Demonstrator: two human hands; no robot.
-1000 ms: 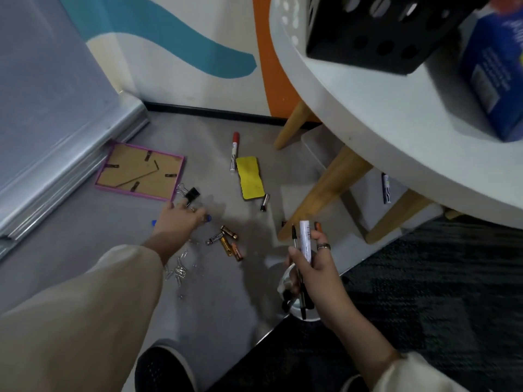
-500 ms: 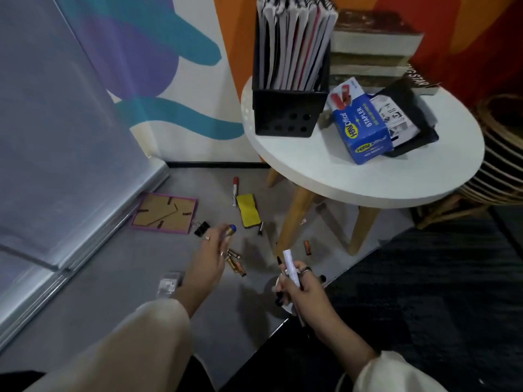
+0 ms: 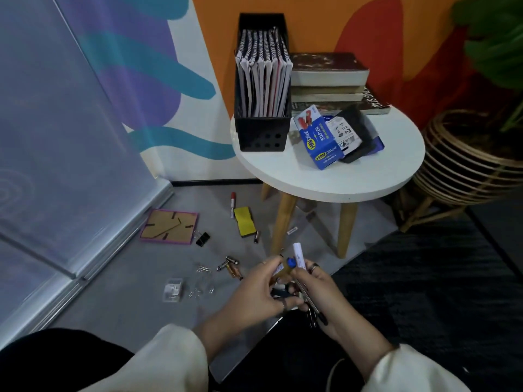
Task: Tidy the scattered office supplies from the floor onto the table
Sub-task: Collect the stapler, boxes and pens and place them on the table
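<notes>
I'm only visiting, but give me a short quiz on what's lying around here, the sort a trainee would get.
1. True or false: the red-capped marker lies on the white table.
2. Which sits closest to the picture frame: A) binder clip B) stapler box C) yellow eraser?
3. Fill in: the right hand has a grip on pens and a ____ marker.

Key: 1 false, it lies on the floor; 2 A; 3 white.

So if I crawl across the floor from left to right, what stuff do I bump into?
picture frame → black binder clip → red marker → yellow eraser → wooden table leg
</notes>
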